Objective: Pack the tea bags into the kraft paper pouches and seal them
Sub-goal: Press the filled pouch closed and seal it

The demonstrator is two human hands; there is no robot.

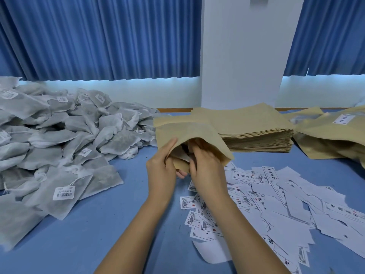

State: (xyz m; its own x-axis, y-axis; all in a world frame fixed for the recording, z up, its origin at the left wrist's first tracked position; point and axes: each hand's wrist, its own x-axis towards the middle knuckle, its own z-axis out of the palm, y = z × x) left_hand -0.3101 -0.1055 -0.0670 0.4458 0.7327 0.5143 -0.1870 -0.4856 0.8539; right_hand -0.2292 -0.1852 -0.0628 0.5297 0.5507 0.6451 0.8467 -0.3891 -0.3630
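Note:
I hold a kraft paper pouch [187, 131] above the blue table, its mouth turned toward me. My left hand [161, 167] grips the pouch's left mouth edge, thumb on the outside. My right hand [205, 167] has its fingers curled inside the mouth; whether they hold a tea bag is hidden. A large heap of grey tea bags [59, 139] with white barcode tags fills the left side. A flat stack of empty kraft pouches [256, 133] lies behind the held pouch.
Loose white printed labels [276, 204] are scattered across the table at right and under my right forearm. Filled, labelled kraft pouches [333, 133] lie at the far right. A white pillar [243, 56] and blue curtains stand behind the table.

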